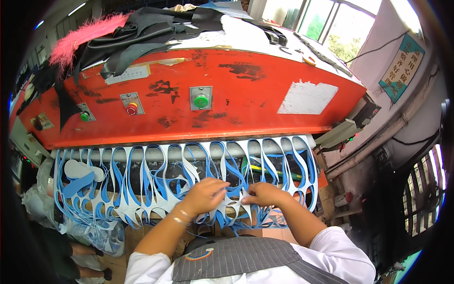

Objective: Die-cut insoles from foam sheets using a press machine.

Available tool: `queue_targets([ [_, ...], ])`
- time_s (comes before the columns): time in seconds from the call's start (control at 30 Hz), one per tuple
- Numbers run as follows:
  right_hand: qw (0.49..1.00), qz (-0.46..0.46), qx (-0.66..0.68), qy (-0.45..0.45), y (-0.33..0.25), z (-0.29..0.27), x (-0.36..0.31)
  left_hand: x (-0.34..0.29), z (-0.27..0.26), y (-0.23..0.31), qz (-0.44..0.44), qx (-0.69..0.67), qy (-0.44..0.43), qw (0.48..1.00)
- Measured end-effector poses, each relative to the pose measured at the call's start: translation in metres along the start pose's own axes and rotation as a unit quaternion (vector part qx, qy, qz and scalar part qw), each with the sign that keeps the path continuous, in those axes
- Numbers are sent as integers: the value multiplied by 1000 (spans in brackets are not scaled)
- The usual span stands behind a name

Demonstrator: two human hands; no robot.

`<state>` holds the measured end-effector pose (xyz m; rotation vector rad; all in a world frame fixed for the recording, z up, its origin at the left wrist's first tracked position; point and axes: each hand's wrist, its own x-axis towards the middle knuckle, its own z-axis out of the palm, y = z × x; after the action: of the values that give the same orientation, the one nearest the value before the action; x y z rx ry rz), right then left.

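While both hands worked at the near edge of the press bed, the blue-and-white foam sheet [189, 175] lay spread across the bed under the red press head [198, 94], its long axis running left to right and its face cut through with rows of sole-shaped openings. I saw my left hand [204, 194] resting on the sheet's near middle, fingers curled narrow over the webbing; whether they pinched a strip or only pressed it down, I could not tell. My right hand [266, 193] sat just beside it to the right, fingers closed on a thin white strip of the same webbing. The held part lay directly under and between the two hands, so neither hand was clearly nearer; the rest of the sheet extended away from the fingers toward the press head and out to both sides.

Two cut soles [81, 173], one white and one blue, lay on the sheet near its left end. On the press head's front face sat a green button [201, 101] and a red button [132, 109]. Black offcuts [142, 33] and pink fluffy material [80, 38] were piled on top.
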<state>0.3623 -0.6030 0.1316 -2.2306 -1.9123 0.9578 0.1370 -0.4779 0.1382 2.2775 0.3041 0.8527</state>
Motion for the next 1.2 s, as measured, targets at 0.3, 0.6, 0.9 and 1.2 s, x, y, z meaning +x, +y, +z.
queue_targets([
  [0.3,955,-96,-85,268,18,42,-15,-16,100,6,-102,296,-73,947],
  [0.6,991,-127,-46,-5,27,-10,-16,16,75,16,-252,225,-284,897],
  [0.9,925,-255,-190,209,30,-133,203,119,93,-132,-198,317,140,917],
  [1.2,829,-427,-362,14,20,-166,329,133,95,-167,-154,202,157,954],
])
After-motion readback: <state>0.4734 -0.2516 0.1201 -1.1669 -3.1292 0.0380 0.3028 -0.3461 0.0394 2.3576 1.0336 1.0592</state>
